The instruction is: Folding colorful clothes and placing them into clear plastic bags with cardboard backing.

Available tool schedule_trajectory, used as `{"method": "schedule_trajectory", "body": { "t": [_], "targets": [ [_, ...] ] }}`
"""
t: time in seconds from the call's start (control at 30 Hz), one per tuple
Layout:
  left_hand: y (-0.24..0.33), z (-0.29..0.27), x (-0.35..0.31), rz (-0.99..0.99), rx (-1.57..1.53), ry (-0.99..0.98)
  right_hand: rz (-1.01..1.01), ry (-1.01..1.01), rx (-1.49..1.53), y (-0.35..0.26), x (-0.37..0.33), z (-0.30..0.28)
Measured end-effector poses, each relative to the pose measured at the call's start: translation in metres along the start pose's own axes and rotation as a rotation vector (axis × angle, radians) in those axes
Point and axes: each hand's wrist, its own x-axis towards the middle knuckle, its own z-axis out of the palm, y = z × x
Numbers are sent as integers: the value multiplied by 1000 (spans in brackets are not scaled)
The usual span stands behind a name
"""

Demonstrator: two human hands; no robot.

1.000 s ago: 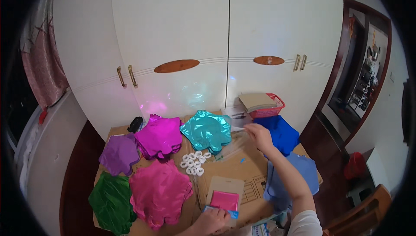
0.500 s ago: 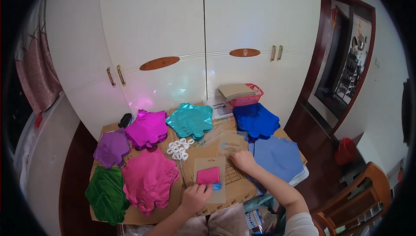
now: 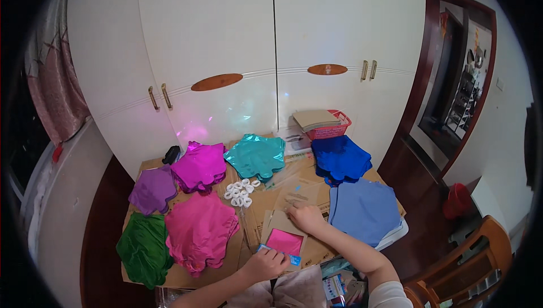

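Note:
A tan card (image 3: pixel 274 224) lies tilted at the table's near edge, with a bright pink foil piece (image 3: pixel 285 242) flat on it. My left hand (image 3: pixel 268 264) is closed over a blue strip (image 3: pixel 294 260) along the card's near side; the strip shows on both sides of my fingers. At the card's far right corner is my right hand (image 3: pixel 305 217), fingers bent together and pointing left. What its fingertips hold, if anything, I cannot make out. Just beyond it lies a clear plastic sleeve (image 3: pixel 298 188).
Around the cardboard-covered table lie foil stacks in pink (image 3: pixel 201 231), green (image 3: pixel 144 251), purple (image 3: pixel 153 190), magenta (image 3: pixel 199 165), teal (image 3: pixel 255 156), dark blue (image 3: pixel 341 158) and pale blue (image 3: pixel 363 212). Several white rings (image 3: pixel 240 193) sit mid-table. A red basket (image 3: pixel 331 132) with tan cards stands behind.
My right hand has moved left and nearer, from the clear sleeve to the card's far corner. The card has turned and shifted nearer, and my left hand has moved slightly right and nearer with it.

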Motion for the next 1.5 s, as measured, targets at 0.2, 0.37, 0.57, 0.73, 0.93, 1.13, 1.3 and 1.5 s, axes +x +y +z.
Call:
{"method": "schedule_trajectory", "body": {
  "t": [0.2, 0.37, 0.57, 0.73, 0.93, 1.13, 1.3, 1.5],
  "targets": [
    [-6, -4, 0, -3, -52, 40, -161, 178, -72, 0, -1, -1],
    [-7, -2, -8, 9, -21, 34, -99, 51, -112, -6, 1, -6],
    [-15, -6, -8, -8, -22, 12, -157, 167, -82, -10, 4, -1],
    [-16, -1, 0, 12, 30, 9, -232, 201, -56, -5, 3, 15],
    [-23, 3, 1, 106, 36, 40, -76, 148, -5, -2, 9, 11],
    [-29, 9, -7, 101, 67, 66, -155, 132, 75, -11, 14, 12],
    [-30, 11, -8, 65, 81, 51, -180, 77, 128, -17, 9, 11],
    [-22, 8, 6, 10, 70, 33, -117, -36, 11, -8, 3, 3]
  ]
}}
